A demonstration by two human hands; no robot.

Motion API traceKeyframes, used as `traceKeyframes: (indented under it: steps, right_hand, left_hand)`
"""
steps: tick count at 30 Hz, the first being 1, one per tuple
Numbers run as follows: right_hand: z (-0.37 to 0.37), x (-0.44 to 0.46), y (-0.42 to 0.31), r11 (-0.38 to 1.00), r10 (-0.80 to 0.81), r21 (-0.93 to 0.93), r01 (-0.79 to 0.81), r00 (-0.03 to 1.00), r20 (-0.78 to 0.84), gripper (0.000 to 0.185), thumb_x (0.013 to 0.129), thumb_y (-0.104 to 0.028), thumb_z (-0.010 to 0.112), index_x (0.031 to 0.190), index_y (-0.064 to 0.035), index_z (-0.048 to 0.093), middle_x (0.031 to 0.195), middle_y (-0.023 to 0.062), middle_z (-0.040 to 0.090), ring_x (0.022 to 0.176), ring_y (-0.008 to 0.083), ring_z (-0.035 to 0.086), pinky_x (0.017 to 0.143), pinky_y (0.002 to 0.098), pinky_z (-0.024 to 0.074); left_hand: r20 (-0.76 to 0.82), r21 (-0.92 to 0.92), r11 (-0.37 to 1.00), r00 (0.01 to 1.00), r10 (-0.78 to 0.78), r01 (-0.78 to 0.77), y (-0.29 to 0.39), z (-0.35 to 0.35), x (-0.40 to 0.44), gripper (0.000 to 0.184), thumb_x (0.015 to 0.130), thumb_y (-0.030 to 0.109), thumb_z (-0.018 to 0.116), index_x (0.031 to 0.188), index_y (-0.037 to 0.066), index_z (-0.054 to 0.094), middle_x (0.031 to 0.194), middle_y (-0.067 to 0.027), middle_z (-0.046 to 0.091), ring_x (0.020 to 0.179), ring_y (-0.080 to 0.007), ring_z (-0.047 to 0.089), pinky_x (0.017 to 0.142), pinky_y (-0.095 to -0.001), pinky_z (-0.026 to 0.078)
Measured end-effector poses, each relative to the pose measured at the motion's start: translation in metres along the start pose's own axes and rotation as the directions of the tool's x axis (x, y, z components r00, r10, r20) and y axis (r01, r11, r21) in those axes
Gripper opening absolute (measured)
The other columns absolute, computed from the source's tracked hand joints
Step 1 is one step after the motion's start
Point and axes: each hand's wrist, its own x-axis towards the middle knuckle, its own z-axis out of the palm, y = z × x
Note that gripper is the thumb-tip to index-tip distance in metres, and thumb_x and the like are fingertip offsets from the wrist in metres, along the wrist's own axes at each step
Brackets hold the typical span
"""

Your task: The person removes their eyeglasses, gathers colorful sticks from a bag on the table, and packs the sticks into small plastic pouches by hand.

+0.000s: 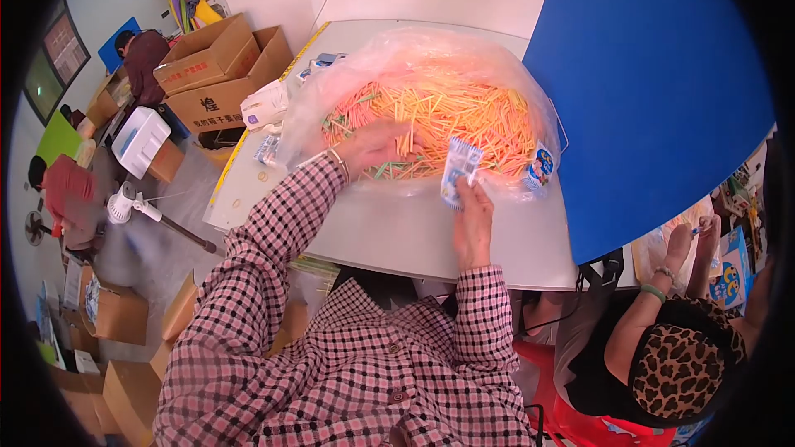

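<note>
Pink-and-black checked shirt [373,381] nearest the camera, both sleeves reaching forward over a white table [385,236]. Left hand [374,147]: over the near-left part of the pile, fingers curled around a small bunch of thin sticks [480,120]; exact count hidden. Bracelet [340,164] on that wrist. Right hand [474,228]: pinching the lower end of a blue-and-white packet [457,167], roughly upright, in front of the pile. Can't tell whether the packet has anything inside.

Sticks are mostly orange and yellow, some pink and green at the left, heaped in a large clear plastic bag [435,48] sitting open on the table. Second blue printed packet [540,167] at the bag's right edge. White bundle [265,106] left of the bag, by the table edge.

Blue panel [650,99] stands right of the table. Beyond it, a co-worker in leopard-print headwear [681,364]. Cardboard boxes [211,66] stacked left; white fan [124,203] below them.
</note>
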Motion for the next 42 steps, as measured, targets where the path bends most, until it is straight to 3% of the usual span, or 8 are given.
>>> traceKeyframes:
  steps: [5, 9, 13, 21, 24, 29, 32, 42]
  right_hand:
    - [0.015, 0.021, 0.017, 0.976, -0.065, 0.203, 0.083, 0.993, -0.096, 0.017, 0.091, -0.016, 0.055, 0.103, -0.0044, 0.058, 0.097, 0.0034, 0.062, 0.090, 0.0121, 0.057, 0.083, 0.0271, 0.0434]
    - [0.025, 0.045, 0.047, 0.909, -0.092, 0.401, 0.115, 0.993, -0.078, 0.023, 0.092, -0.016, 0.051, 0.110, -0.0017, 0.054, 0.104, 0.0058, 0.059, 0.099, 0.0160, 0.055, 0.090, 0.0305, 0.0408]
    - [0.031, 0.054, 0.054, 0.849, -0.110, 0.507, 0.150, 0.988, -0.108, 0.025, 0.092, -0.017, 0.051, 0.111, -0.0016, 0.052, 0.106, 0.0059, 0.057, 0.100, 0.0164, 0.054, 0.090, 0.0305, 0.0411]
    - [0.030, 0.053, 0.053, 0.840, -0.072, 0.529, 0.122, 0.991, -0.115, 0.025, 0.092, -0.017, 0.051, 0.112, -0.0023, 0.051, 0.105, 0.0053, 0.057, 0.098, 0.0160, 0.053, 0.089, 0.0306, 0.0421]
    - [0.029, 0.052, 0.053, 0.809, -0.030, 0.582, 0.076, 0.996, -0.089, 0.023, 0.092, -0.017, 0.050, 0.110, -0.0025, 0.051, 0.103, 0.0050, 0.058, 0.096, 0.0158, 0.054, 0.087, 0.0305, 0.0431]
    - [0.030, 0.052, 0.049, 0.835, -0.087, 0.535, 0.129, 0.991, -0.104, 0.023, 0.091, -0.015, 0.052, 0.109, -0.0006, 0.052, 0.101, 0.0057, 0.058, 0.093, 0.0165, 0.055, 0.084, 0.0303, 0.0439]
    - [0.031, 0.053, 0.040, 0.869, -0.117, 0.465, 0.168, 0.984, -0.136, 0.022, 0.090, -0.013, 0.053, 0.108, 0.0008, 0.052, 0.101, 0.0060, 0.058, 0.093, 0.0157, 0.055, 0.083, 0.0295, 0.0437]
    - [-0.005, 0.033, 0.016, 0.987, -0.122, -0.100, 0.125, 0.992, 0.040, 0.010, 0.086, -0.012, 0.062, 0.090, -0.0028, 0.063, 0.085, 0.0022, 0.065, 0.073, 0.0081, 0.060, 0.068, 0.0222, 0.0479]
  left_hand:
    - [-0.002, -0.210, 0.977, 1.000, -0.026, 0.025, -0.045, 0.004, 0.008, 0.025, 0.092, 0.020, 0.052, 0.107, 0.001, 0.053, 0.100, -0.0110, 0.061, 0.096, -0.0211, 0.059, 0.087, -0.0385, 0.049]
    - [0.118, -0.320, 0.942, 0.982, 0.147, -0.103, -0.072, 0.019, 0.012, 0.026, 0.091, 0.016, 0.053, 0.111, -0.001, 0.051, 0.106, -0.0131, 0.060, 0.098, -0.0216, 0.059, 0.087, -0.0376, 0.049]
    - [-0.029, -0.381, 0.861, 0.936, 0.352, -0.336, -0.077, 0.047, 0.001, 0.030, 0.091, 0.014, 0.053, 0.115, -0.003, 0.049, 0.112, -0.0144, 0.058, 0.100, -0.0217, 0.058, 0.088, -0.0352, 0.048]
    - [-0.174, -0.142, 0.883, 0.890, 0.422, -0.447, -0.083, 0.064, -0.002, 0.023, 0.091, 0.012, 0.053, 0.108, -0.004, 0.055, 0.104, -0.0083, 0.061, 0.093, -0.0147, 0.060, 0.080, -0.0269, 0.050]
    - [-0.216, 0.192, 0.862, 0.836, 0.504, -0.470, -0.086, 0.067, 0.000, 0.023, 0.092, 0.014, 0.051, 0.106, -0.004, 0.056, 0.098, -0.0068, 0.062, 0.087, -0.0122, 0.060, 0.075, -0.0235, 0.050]
    - [-0.189, 0.134, 0.942, 0.925, 0.330, -0.308, -0.079, 0.060, -0.001, 0.025, 0.093, 0.018, 0.050, 0.105, -0.003, 0.056, 0.100, -0.0068, 0.062, 0.085, -0.0110, 0.060, 0.075, -0.0218, 0.049]
    - [-0.248, -0.158, 0.912, 0.909, 0.336, -0.380, -0.065, 0.063, -0.005, 0.019, 0.093, 0.020, 0.051, 0.093, 0.002, 0.057, 0.092, -0.0076, 0.062, 0.084, -0.0145, 0.060, 0.078, -0.0276, 0.049]
    - [-0.082, -0.103, 0.926, 0.931, 0.355, -0.362, -0.006, 0.025, -0.028, 0.023, 0.095, 0.023, 0.047, 0.095, 0.002, 0.055, 0.105, -0.0161, 0.060, 0.103, -0.0262, 0.058, 0.091, -0.0410, 0.045]
